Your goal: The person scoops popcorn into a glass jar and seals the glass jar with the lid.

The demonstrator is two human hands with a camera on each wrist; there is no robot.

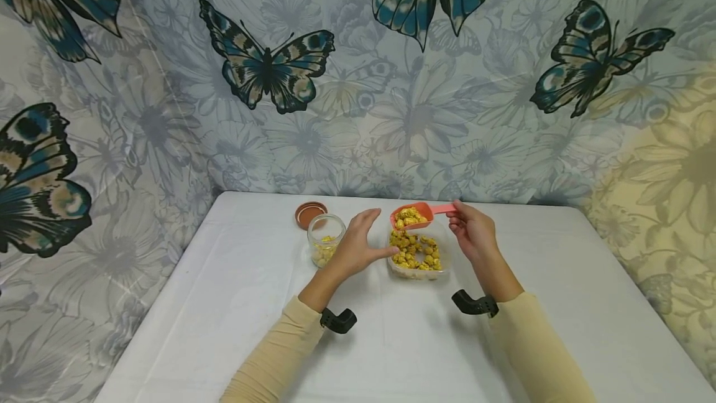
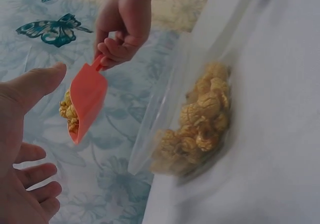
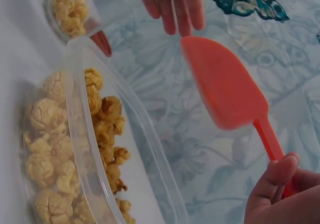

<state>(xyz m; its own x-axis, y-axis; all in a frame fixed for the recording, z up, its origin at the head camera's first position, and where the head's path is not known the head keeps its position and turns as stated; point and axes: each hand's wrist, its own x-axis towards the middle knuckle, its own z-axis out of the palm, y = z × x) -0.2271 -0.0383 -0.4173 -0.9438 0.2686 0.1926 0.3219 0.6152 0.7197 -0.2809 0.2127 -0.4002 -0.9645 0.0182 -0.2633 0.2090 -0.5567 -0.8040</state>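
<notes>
My right hand pinches the handle of a coral-red scoop, which carries caramel popcorn. The scoop is held above the far side of a clear plastic container with more popcorn inside. My left hand is between the glass jar and the container, thumb and fingers spread, holding nothing. In the left wrist view, its fingertips are apart from the scoop. Just left of that hand stands an open glass jar with some popcorn at its bottom.
A brown lid lies on the white-covered table, behind and left of the jar. Behind the table's far edge hangs a butterfly-print cloth. Each wrist wears a black camera band.
</notes>
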